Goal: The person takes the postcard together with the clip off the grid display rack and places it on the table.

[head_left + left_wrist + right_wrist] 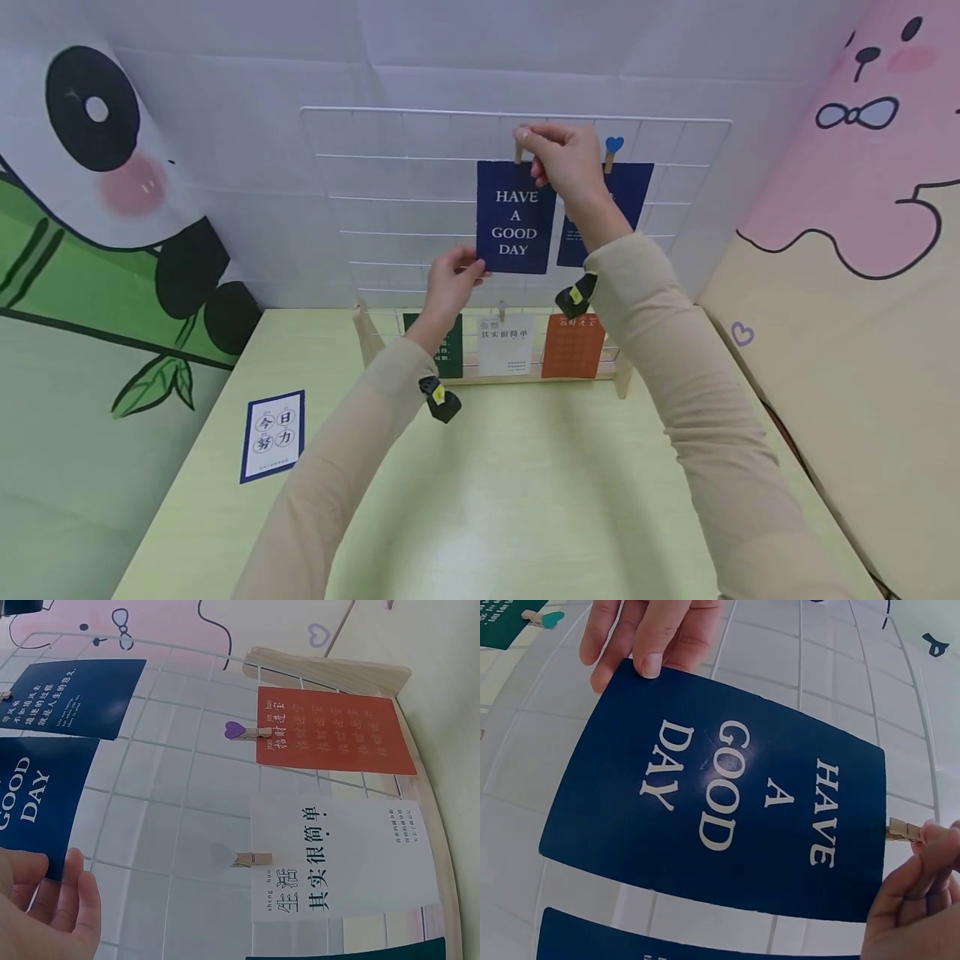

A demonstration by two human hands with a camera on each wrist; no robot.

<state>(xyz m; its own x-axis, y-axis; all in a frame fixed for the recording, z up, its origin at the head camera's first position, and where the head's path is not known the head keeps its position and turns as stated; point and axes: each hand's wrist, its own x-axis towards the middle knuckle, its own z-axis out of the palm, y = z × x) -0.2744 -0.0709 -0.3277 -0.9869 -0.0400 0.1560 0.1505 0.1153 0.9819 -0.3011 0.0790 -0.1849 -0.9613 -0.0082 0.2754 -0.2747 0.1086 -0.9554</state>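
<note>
A dark blue card (513,221) reading "HAVE A GOOD DAY" hangs upright against a white wire grid (408,199). My left hand (452,287) pinches its lower left corner between thumb and fingers. At the card's top edge, my right hand (566,162) pinches a small wooden clothespin (904,830). In the right wrist view the clothespin's tip meets the card's edge. Just to the right hangs another dark blue card (573,246), held by a clothespin with a blue heart (614,147) and partly hidden behind my right wrist.
Lower on the grid hang a green card (452,350), a white card (506,346) and an orange card (573,348). The grid stands in a wooden base (622,375). A blue-bordered white card (273,436) lies on the table (495,500) at left. Cartoon-printed walls surround it.
</note>
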